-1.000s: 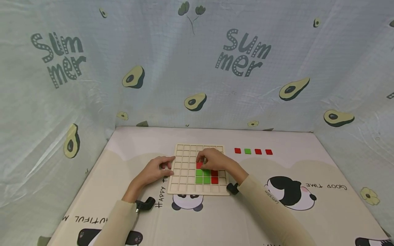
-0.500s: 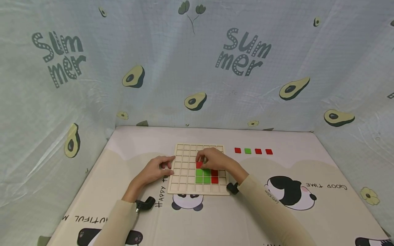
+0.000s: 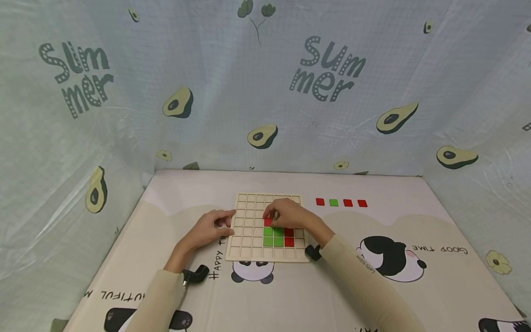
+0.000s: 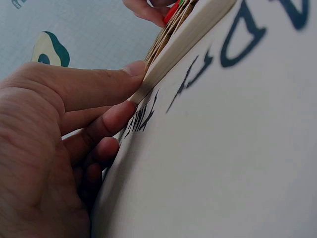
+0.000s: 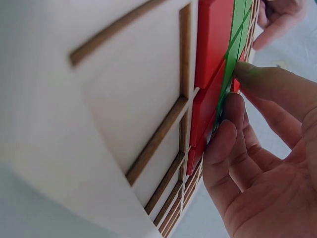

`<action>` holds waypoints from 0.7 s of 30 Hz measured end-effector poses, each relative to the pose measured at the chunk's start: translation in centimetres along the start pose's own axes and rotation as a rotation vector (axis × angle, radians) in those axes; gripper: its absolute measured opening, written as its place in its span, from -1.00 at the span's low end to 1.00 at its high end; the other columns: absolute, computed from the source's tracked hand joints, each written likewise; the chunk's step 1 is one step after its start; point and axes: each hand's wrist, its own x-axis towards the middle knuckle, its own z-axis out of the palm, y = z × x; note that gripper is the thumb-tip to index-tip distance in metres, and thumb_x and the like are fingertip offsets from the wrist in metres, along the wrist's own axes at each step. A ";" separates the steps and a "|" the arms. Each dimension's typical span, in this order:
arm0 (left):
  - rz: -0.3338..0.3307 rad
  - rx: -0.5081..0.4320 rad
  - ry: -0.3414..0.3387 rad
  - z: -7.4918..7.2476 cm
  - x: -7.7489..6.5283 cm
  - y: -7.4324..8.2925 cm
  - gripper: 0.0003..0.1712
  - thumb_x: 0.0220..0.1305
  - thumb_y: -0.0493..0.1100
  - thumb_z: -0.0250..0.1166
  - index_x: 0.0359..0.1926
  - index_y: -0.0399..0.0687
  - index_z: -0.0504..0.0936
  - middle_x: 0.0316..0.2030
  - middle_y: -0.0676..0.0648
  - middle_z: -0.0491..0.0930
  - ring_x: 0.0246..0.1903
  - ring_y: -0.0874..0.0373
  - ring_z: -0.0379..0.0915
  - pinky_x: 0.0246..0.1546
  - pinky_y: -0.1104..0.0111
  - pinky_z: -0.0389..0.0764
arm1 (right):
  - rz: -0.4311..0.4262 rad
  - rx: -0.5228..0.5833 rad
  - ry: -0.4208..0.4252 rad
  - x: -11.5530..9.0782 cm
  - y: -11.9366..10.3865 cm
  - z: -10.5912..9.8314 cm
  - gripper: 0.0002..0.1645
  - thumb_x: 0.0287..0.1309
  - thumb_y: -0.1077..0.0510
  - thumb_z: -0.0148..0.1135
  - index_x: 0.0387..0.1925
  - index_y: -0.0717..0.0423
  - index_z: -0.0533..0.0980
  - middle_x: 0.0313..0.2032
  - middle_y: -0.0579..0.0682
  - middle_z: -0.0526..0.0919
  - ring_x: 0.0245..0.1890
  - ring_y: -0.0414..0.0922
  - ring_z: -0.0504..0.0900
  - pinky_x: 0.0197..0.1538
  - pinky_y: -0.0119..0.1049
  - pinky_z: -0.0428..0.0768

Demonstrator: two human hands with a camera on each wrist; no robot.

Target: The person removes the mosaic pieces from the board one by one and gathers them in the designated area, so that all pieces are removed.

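Observation:
A light wooden grid board (image 3: 244, 235) lies flat on the table. Against its left edge rests my left hand (image 3: 209, 229), thumb and index fingertip touching the rim; the left wrist view shows the thumb (image 4: 106, 85) on the board's side. Over the board's middle, my right hand (image 3: 290, 215) pinches a red square tile (image 3: 268, 222) between thumb and fingers, low at the grid. Directly nearer sit several green tiles (image 3: 268, 241), with red tiles (image 3: 289, 241) to their right. In the right wrist view another red tile (image 5: 196, 157) shows beneath the fingers. The right hand hides some cells.
Right of the board, loose red tiles (image 3: 348, 203) and one green tile (image 3: 333, 203) lie in a row. A printed cloth (image 3: 332, 295) covers the table. Patterned curtain walls (image 3: 215, 124) stand behind and at both sides. Each wrist wears a black camera (image 3: 197, 275).

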 end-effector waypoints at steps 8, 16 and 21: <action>0.003 0.006 0.011 0.1 0.1 -0.2 -0.26 0.17 -0.17 0.53 0.36 -0.26 0.54 -0.27 -0.01 0.57 -0.26 0.13 0.34 -0.17 0.39 0.35 | 0.009 -0.006 -0.005 0.0 -0.1 -0.2 -0.73 0.20 0.17 0.43 -0.05 -0.05 0.74 -0.18 -0.14 0.68 -0.23 -0.20 0.57 -0.09 -0.31 0.59; 0.005 -0.001 0.010 0.1 0.2 -0.4 -0.26 0.17 -0.17 0.53 0.36 -0.26 0.54 -0.27 -0.01 0.57 -0.25 0.13 0.34 -0.17 0.39 0.34 | 0.011 -0.023 0.007 0.1 0.0 -0.1 -0.70 0.15 0.18 0.43 -0.05 -0.04 0.73 -0.24 -0.15 0.67 -0.22 -0.19 0.55 -0.14 -0.32 0.56; 0.013 -0.003 0.009 0.1 0.2 -0.4 -0.26 0.17 -0.17 0.53 0.35 -0.27 0.54 -0.27 -0.01 0.58 -0.26 0.14 0.34 -0.17 0.40 0.35 | 0.008 -0.027 0.021 0.1 -0.1 -0.1 -0.73 0.16 0.18 0.44 -0.07 -0.03 0.73 -0.24 -0.14 0.67 -0.22 -0.19 0.54 -0.10 -0.30 0.57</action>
